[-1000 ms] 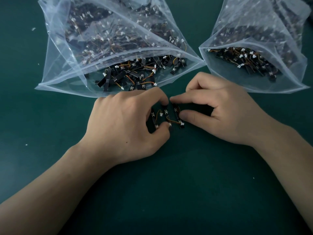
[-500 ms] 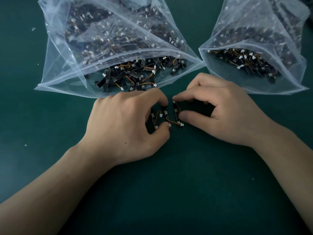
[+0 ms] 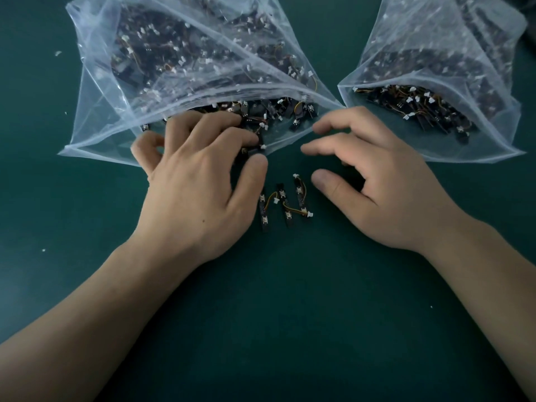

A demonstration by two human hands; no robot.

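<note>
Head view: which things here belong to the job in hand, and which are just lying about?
In the job:
left hand, fingers in the mouth of the left bag of wired boards
three wired boards on the green mat between the hands
right hand, open

Lying about:
right bag, untouched
white scraps on the mat

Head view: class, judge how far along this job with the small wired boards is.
Done: three wired boards lie side by side on the green mat. In hand: the left hand reaches into the mouth of the left bag; the right hand hovers open. Left: that bag and the right bag hold many more.
</note>
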